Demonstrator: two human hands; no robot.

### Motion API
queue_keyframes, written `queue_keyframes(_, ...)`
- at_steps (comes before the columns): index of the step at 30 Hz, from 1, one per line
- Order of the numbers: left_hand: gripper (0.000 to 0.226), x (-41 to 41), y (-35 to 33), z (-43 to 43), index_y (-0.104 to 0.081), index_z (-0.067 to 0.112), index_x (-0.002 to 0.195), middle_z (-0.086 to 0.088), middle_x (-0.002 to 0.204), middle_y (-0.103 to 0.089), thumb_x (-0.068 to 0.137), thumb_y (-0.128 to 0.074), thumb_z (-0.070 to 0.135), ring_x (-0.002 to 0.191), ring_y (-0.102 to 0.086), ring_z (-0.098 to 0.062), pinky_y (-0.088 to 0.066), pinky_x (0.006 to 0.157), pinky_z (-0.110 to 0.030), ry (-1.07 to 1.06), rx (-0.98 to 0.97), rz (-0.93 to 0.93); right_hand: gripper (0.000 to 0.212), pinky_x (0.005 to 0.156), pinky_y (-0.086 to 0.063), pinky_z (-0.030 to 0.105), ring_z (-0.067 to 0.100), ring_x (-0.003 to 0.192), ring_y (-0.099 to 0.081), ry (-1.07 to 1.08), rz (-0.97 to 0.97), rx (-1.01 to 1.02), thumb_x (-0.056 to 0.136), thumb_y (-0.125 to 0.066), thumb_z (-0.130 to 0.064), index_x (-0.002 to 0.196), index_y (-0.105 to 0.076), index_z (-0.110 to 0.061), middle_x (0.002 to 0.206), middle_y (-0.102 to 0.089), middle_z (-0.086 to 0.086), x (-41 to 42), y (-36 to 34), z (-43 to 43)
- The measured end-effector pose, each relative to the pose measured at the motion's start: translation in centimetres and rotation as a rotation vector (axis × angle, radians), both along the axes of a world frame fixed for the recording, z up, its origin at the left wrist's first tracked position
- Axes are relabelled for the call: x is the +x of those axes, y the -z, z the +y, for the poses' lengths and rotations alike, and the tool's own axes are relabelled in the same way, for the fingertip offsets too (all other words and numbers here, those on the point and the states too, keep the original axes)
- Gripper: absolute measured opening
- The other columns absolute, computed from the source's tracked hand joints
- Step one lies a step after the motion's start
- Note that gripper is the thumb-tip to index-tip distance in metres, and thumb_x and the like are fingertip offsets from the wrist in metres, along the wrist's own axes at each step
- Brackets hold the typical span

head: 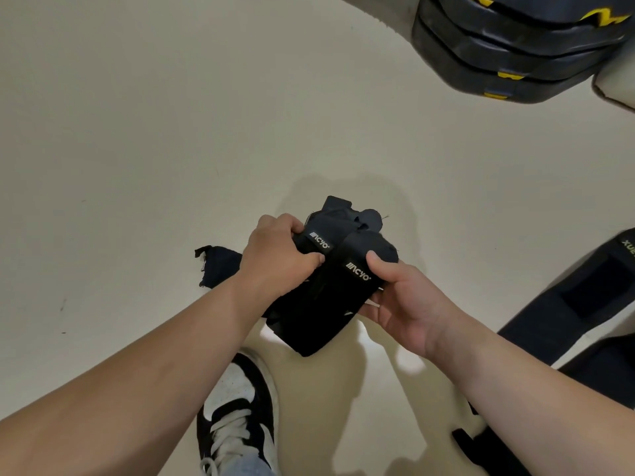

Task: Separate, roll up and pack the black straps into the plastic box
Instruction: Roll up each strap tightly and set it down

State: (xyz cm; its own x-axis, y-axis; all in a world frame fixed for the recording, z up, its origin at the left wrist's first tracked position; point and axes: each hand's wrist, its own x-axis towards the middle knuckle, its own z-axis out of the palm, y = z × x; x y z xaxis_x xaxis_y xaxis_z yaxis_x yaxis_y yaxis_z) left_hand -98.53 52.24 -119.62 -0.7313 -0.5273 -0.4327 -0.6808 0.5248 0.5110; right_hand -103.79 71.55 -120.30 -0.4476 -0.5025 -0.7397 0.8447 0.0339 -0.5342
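Observation:
Both my hands hold a bundle of black straps (326, 297) above a pale floor. Two of the straps carry a white logo label. My left hand (278, 255) grips the left strap near its label, thumb pressed on top. My right hand (402, 297) holds the right strap from the side and below, thumb next to its label. A frayed black strap end (216, 266) sticks out to the left behind my left wrist. No plastic box is in view.
Stacked black cases with yellow latches (522, 46) stand at the top right. A long black padded piece (580, 297) lies on the floor at the right. My black-and-white sneaker (237, 407) is below the bundle. The pale floor (171, 132) stretches away to the left.

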Motion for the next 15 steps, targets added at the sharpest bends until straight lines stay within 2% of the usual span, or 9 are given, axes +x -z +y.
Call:
queue_keyframes(3,0.058,-0.1,-0.3,0.0,-0.057,0.029,0.124,0.006,0.117,-0.052,0.075,-0.088,0.033,0.116,-0.051,-0.02,-0.047,0.097,-0.038,-0.022,0.004,0.003,0.032,0.098,-0.058,0.042,0.021,0.12,-0.07,-0.04,0.08,-0.019,0.107,-0.056,-0.022,0.136,-0.068,-0.026,0.132,-0.075,0.002,-0.1,-0.2,0.1)
queue_keyframes(5,0.061,0.0,-0.9,0.1,-0.055,0.028,0.129,0.01,0.102,-0.059,0.077,-0.086,0.027,0.11,-0.059,-0.022,-0.05,0.101,-0.044,-0.059,0.038,0.064,0.033,0.103,-0.055,0.043,0.023,0.126,-0.067,-0.084,0.143,-0.018,0.106,-0.057,-0.019,0.137,-0.067,-0.027,0.132,-0.075,0.0,-0.3,-0.4,0.1)
queue_keyframes(7,0.045,0.1,-2.3,0.2,-0.062,0.029,0.124,0.01,0.088,-0.063,0.085,-0.082,0.02,0.091,-0.065,-0.016,-0.054,0.092,-0.034,-0.062,0.086,0.144,0.035,0.11,-0.052,0.047,0.028,0.131,-0.064,-0.12,0.192,-0.024,0.105,-0.058,-0.016,0.138,-0.067,-0.027,0.134,-0.073,0.001,-0.4,-0.5,0.0)
queue_keyframes(9,0.016,0.0,-4.3,0.8,-0.073,0.027,0.106,-0.001,0.083,-0.072,0.094,-0.074,0.015,0.076,-0.069,-0.01,-0.057,0.074,-0.021,-0.018,0.24,0.166,0.037,0.112,-0.051,0.05,0.031,0.131,-0.064,-0.119,0.2,-0.06,0.105,-0.057,-0.015,0.14,-0.065,-0.025,0.136,-0.072,0.003,-0.5,-0.8,-0.2)
queue_keyframes(11,0.013,0.3,-5.6,1.4,-0.078,0.024,0.104,-0.011,0.095,-0.077,0.101,-0.068,0.016,0.081,-0.075,-0.016,-0.061,0.078,-0.028,-0.012,0.483,0.159,0.036,0.104,-0.055,0.043,0.026,0.12,-0.07,-0.099,0.176,-0.117,0.106,-0.054,-0.015,0.14,-0.065,-0.024,0.133,-0.074,0.004,-0.8,-1.5,-0.3)
queue_keyframes(12,0.015,0.4,-5.9,1.6,-0.078,0.023,0.107,-0.011,0.1,-0.078,0.103,-0.065,0.017,0.087,-0.076,-0.02,-0.063,0.082,-0.035,-0.031,0.607,0.165,0.035,0.097,-0.056,0.039,0.022,0.114,-0.072,-0.095,0.172,-0.137,0.106,-0.053,-0.016,0.138,-0.066,-0.024,0.129,-0.075,0.003,-1.0,-1.8,-0.3)
queue_keyframes(15,0.018,0.4,-6.1,2.1,-0.076,0.02,0.114,-0.001,0.107,-0.08,0.108,-0.059,0.019,0.099,-0.078,-0.019,-0.06,0.086,-0.034,-0.072,0.799,0.205,0.035,0.086,-0.058,0.032,0.02,0.109,-0.073,-0.056,0.165,-0.159,0.108,-0.051,-0.016,0.14,-0.064,-0.02,0.129,-0.074,0.008,-1.7,-2.5,-0.4)
